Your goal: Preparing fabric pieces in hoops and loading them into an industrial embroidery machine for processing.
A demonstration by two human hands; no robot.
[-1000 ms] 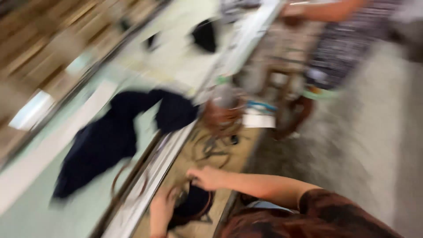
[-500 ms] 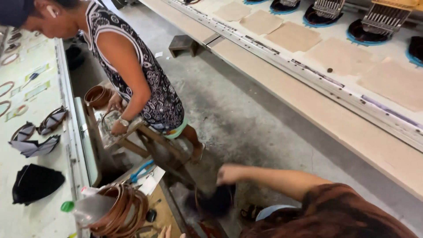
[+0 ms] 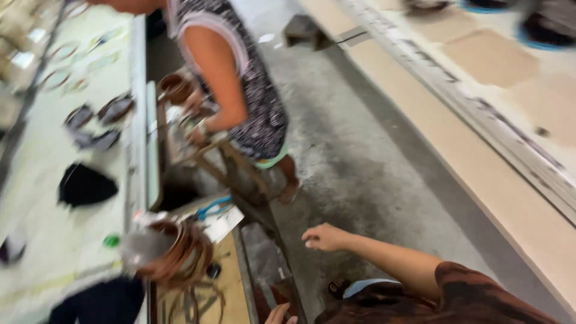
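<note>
A worker's right hand (image 3: pixel 324 237) hangs loosely curled and empty over the grey concrete floor (image 3: pixel 384 174), gripping nothing. The left hand (image 3: pixel 279 314) barely shows at the frame's lower edge, its grip impossible to tell through the blur. Left of both hands, a bundle of brown hoops (image 3: pixel 180 255) rests on a low wooden shelf (image 3: pixel 231 282) beside the pale worktable (image 3: pixel 66 240). Beyond the right hand, a co-worker in a patterned dress (image 3: pixel 258 102) bends over a wooden stool (image 3: pixel 231 168).
</note>
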